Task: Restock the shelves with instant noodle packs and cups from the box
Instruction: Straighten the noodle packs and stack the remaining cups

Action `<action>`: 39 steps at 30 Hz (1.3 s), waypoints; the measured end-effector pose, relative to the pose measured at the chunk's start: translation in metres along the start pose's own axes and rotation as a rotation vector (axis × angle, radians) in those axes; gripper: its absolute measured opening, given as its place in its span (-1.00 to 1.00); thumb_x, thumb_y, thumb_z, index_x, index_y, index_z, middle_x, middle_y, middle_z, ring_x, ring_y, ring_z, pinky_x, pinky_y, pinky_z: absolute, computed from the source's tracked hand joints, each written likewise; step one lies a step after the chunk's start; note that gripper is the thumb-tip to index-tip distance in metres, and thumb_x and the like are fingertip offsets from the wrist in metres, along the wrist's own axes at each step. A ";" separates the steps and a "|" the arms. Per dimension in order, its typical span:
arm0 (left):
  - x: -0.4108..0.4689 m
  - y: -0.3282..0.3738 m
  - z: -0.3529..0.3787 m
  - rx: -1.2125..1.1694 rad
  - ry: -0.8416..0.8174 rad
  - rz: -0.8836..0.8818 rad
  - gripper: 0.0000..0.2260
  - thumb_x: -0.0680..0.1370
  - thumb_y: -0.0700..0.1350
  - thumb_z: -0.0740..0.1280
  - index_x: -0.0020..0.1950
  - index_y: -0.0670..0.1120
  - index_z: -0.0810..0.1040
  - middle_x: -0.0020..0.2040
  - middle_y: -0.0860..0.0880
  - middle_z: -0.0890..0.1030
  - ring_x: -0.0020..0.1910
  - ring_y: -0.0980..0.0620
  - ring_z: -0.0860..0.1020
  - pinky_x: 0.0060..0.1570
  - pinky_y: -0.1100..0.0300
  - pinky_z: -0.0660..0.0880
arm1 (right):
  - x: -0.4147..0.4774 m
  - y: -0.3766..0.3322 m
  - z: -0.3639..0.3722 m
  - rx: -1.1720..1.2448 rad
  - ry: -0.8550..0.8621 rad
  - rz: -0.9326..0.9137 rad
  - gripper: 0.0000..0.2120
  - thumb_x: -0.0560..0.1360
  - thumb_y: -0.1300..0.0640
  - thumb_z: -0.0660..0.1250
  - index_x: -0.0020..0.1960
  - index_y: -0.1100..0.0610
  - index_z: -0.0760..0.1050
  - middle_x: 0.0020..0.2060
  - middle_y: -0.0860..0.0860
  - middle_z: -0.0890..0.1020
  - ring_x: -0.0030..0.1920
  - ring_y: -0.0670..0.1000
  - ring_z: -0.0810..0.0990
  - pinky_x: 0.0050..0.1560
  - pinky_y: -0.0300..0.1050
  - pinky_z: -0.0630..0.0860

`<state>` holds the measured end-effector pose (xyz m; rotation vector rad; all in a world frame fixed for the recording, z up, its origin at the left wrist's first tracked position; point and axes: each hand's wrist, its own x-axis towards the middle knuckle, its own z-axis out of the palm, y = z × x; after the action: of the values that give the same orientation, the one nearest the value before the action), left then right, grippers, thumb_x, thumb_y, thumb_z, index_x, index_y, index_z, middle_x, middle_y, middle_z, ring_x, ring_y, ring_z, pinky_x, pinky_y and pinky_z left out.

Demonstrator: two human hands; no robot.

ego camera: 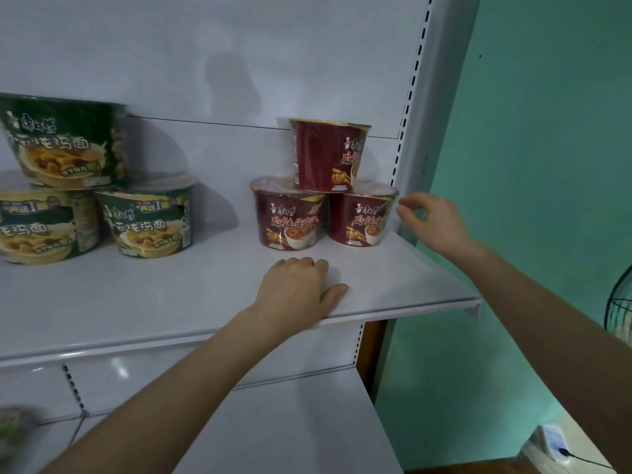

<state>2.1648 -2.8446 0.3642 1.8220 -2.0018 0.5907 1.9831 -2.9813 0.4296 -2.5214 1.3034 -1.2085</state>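
Three red cups (328, 155) stand upright at the shelf's (171, 295) right end, one atop two; three green cups (73, 155) stacked likewise at left.

Lower-left green cup (34, 227) cut by left edge, blurred green object (13, 431) bottom-left, fan (619, 304) cropped right.
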 end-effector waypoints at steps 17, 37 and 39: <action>0.045 -0.022 0.009 -0.086 -0.065 -0.447 -0.52 0.49 0.25 0.18 0.15 -0.12 0.45 0.08 -0.13 0.55 -0.04 -0.13 0.52 -0.15 0.12 0.41 | 0.061 0.045 0.006 0.021 -0.187 -0.048 -0.56 0.51 0.03 0.30 0.33 0.18 0.39 0.32 0.12 0.44 0.32 0.08 0.39 0.25 -0.11 0.31; 0.075 -0.078 0.062 -0.506 0.064 -0.842 0.07 -0.13 0.56 0.37 0.22 -0.03 0.39 0.12 0.01 0.60 0.07 -0.06 0.57 0.13 -0.13 0.47 | 0.089 0.053 0.026 0.050 -0.349 -0.225 -0.40 0.33 -0.20 0.40 0.28 0.07 0.47 0.21 0.05 0.57 0.17 0.07 0.53 0.11 -0.10 0.44; 0.075 -0.077 0.062 -0.512 0.069 -0.833 0.08 -0.13 0.56 0.36 0.22 -0.03 0.38 0.14 0.00 0.59 0.09 -0.07 0.56 0.14 -0.14 0.46 | 0.087 0.049 0.025 0.002 -0.312 -0.238 -0.41 0.33 -0.23 0.39 0.25 0.06 0.49 0.19 0.05 0.58 0.16 0.08 0.54 0.11 -0.07 0.46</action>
<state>2.2345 -2.9467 0.3566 2.0020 -1.0322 -0.1050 1.9960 -3.0814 0.4475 -2.7813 0.9541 -0.7964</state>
